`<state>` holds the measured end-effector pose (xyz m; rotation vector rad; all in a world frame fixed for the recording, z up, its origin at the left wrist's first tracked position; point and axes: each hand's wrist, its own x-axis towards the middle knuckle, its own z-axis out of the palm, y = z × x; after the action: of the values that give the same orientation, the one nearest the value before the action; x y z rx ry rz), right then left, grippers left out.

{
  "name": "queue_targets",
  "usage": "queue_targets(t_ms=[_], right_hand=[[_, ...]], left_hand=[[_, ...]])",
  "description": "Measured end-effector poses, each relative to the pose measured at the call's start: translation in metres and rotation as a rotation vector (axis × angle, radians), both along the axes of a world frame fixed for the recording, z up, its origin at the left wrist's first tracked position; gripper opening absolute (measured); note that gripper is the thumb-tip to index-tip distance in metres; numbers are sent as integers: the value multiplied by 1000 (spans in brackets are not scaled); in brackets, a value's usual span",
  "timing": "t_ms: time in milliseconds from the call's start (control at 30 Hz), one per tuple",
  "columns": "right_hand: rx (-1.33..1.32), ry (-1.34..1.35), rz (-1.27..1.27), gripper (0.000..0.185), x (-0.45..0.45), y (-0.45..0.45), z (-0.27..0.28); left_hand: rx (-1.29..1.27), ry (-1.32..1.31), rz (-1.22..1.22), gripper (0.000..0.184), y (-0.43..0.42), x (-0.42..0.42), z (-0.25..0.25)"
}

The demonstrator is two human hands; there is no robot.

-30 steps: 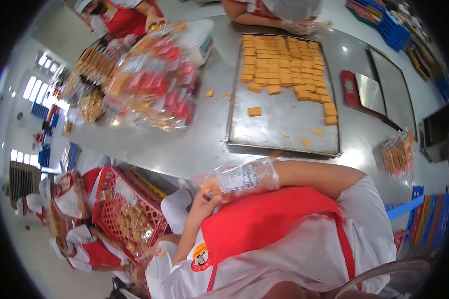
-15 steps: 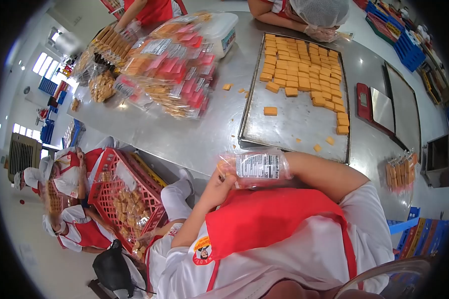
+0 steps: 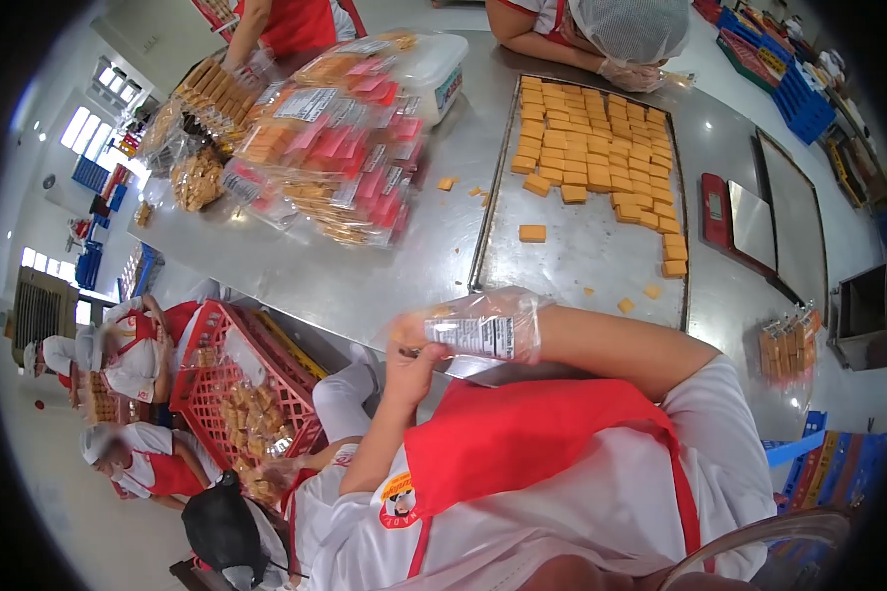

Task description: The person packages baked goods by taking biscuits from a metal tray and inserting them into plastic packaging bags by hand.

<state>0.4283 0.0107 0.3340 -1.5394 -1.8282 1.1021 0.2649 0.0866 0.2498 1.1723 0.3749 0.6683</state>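
Before my chest is a clear plastic bag (image 3: 522,317) with a white printed nutrition label (image 3: 473,335) on it. My right forearm runs into the bag's wide end, and my right hand (image 3: 442,333) is inside it, mostly covered by the label and film; its fingers cannot be made out. My left hand (image 3: 414,366) is closed on the bag's far left end, the thumb pressed against it. Beyond the bag, a metal tray (image 3: 542,271) carries rows of rectangular orange-brown biscuits (image 3: 596,138).
A pile of packed, labelled bags (image 3: 335,138) lies left on the steel table (image 3: 296,261), beside a white tub (image 3: 434,69). A red scale (image 3: 717,207) and a biscuit pack (image 3: 788,340) are to the right. A red crate (image 3: 192,394) stands lower left. Co-workers (image 3: 631,30) stand opposite.
Both my hands and the bag have shifted left. The label has turned and moved left with them. The biscuits on the tray look the same.
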Motion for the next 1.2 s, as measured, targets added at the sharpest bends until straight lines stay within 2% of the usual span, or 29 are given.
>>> queue_targets(t_ms=[67,100,167,200,267,300,400,433,467,500,533,600,633,733,767,867,900,1000,1033,1133,1200], right_hand=[[-144,262,-13,35,10,-7,30],[140,5,28,29,18,-3,16],[473,-262,-187,17,53,-8,-12],[601,-407,-265,10,70,-10,-6],[422,-557,-448,9,99,-7,-15],[336,-584,-504,8,108,-7,-17],[183,-570,-603,9,114,-4,-51],[154,-550,-622,10,113,0,-56],[146,-595,-544,14,110,0,-58],[143,-641,-465,19,107,2,-56],[138,-683,-386,23,103,4,-54],[332,-699,-600,17,111,7,-49],[431,-704,-705,14,118,10,-45],[250,-860,-761,16,136,17,-32],[178,-900,-748,13,141,24,-44],[310,-814,-600,14,127,12,-49],[347,-594,-607,8,125,9,-56],[574,-497,-513,5,124,3,-72],[615,-621,-464,11,126,-1,-62],[616,-636,-656,8,147,-10,-53],[378,-495,-812,11,139,-20,-33]], left_hand=[[18,-14,59,47,11,-5,-18],[3,-43,94,46,19,-5,-23],[12,-142,146,42,37,-7,-33],[-32,-171,155,40,42,-10,-34],[-125,-226,169,37,48,-15,-38],[-174,-245,181,32,52,-19,-45],[-227,-269,204,36,51,-19,-40],[-226,-421,76,35,58,-18,-48],[-224,-566,-52,34,68,-20,-64],[-217,-713,-182,34,72,-15,-57],[-258,-607,-48,34,71,-14,-51],[-332,-398,224,35,64,-10,-34],[-325,-394,211,35,68,-9,-36],[-301,-388,178,34,75,-2,-41],[-286,-386,174,34,76,-1,-39],[-318,-415,223,33,74,-1,-34],[-344,-425,251,33,72,-4,-36],[-404,-476,246,33,79,-8,-49],[-401,-481,213,35,80,-9,-49],[-406,-467,262,38,79,-6,-42],[-393,-465,247,39,81,-8,-46]])
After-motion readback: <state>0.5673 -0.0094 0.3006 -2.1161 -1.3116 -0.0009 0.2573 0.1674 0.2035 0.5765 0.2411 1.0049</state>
